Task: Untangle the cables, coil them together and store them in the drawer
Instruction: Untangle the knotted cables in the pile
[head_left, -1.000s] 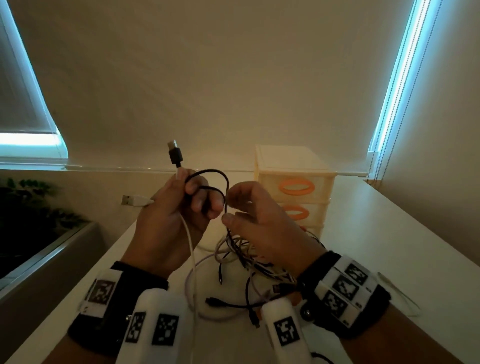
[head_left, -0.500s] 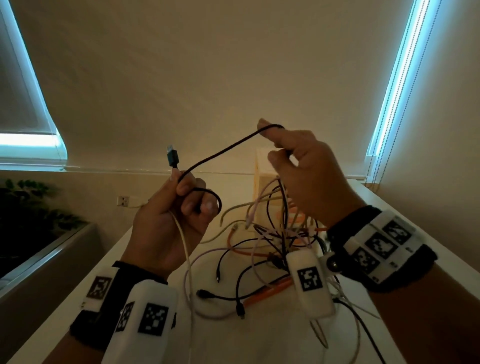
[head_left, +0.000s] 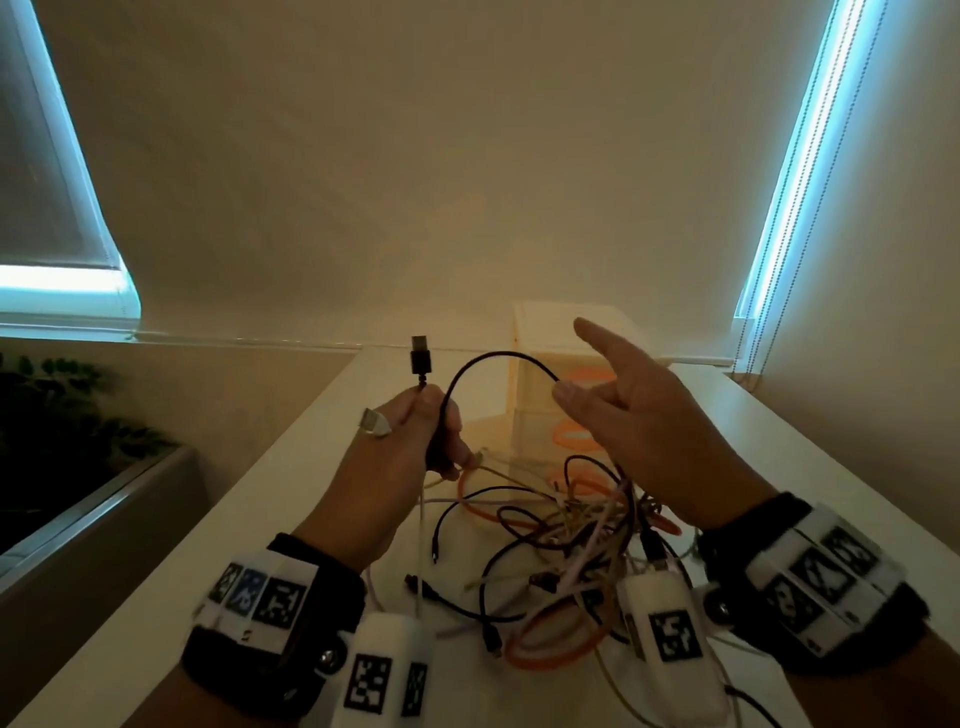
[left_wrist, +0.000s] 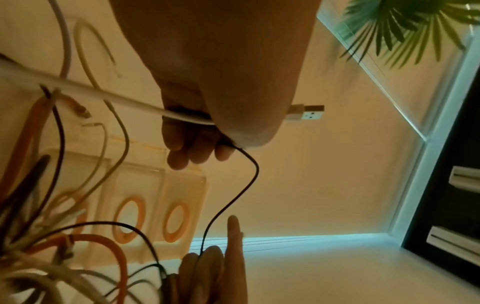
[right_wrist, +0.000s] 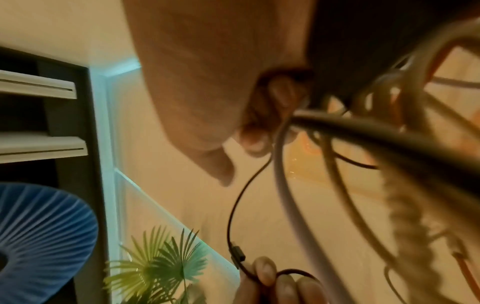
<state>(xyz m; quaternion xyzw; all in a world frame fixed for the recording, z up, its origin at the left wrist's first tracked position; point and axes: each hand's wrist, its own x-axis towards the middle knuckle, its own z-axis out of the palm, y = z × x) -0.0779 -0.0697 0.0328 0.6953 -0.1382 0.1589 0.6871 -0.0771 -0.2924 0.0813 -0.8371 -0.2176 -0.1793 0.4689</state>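
- The left hand (head_left: 410, 447) has its fingers (left_wrist: 182, 148) curled tight around a thin black cable (head_left: 498, 358) and a white cable (left_wrist: 85, 90); the black USB plug (head_left: 420, 358) stands up above the fist, and the white USB plug (left_wrist: 306, 114) pokes out at its side.
- The right hand (head_left: 649, 415) pinches the same black cable farther along between thumb and middle fingers, with the index finger pointing straight out; an arch of cable spans the gap between the two hands.
- The rest of the cables (head_left: 561, 540), orange, black, pale and pinkish, lie knotted in a heap on the white tabletop (head_left: 810, 467), just in front of the small drawer unit (head_left: 545, 332) with orange ring handles, whose drawers look closed.
- The task seems to be at an early stage: one cable is being worked free, nothing is coiled yet.
- Risk: the black cable runs down behind the right hand into the heap, so a hard pull would likely cinch a knot tighter or lift the whole tangle.
- Risk: a dragged heap could slide off the near tabletop edge or bump the drawer unit.
- Risk: the right-hand pinch looks light, so the thin cable may slip and the arch collapse.
- Risk: two cables share the left fist, so coiling one may wind in the other.
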